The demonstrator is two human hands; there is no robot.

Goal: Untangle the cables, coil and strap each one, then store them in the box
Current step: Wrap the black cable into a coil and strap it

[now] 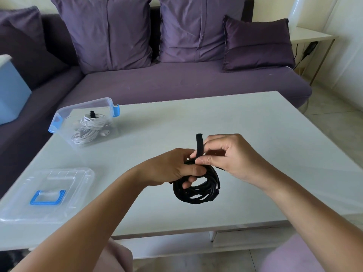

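Note:
A coiled black cable [197,190] hangs above the middle of the white table [255,134]. My left hand [172,169] grips the top of the coil, fingers curled through its loops. My right hand [229,154] pinches a black strap [199,145] that stands up from the top of the coil. At the table's far left stands a clear plastic box [64,114] with blue latches. Inside it lies a coiled white cable [90,126] bound with a black strap.
The box's clear lid [64,185] with a blue handle lies flat on the near left of the table. A purple sofa [176,83] with cushions runs behind the table. A light blue bin [11,93] sits on the sofa at far left.

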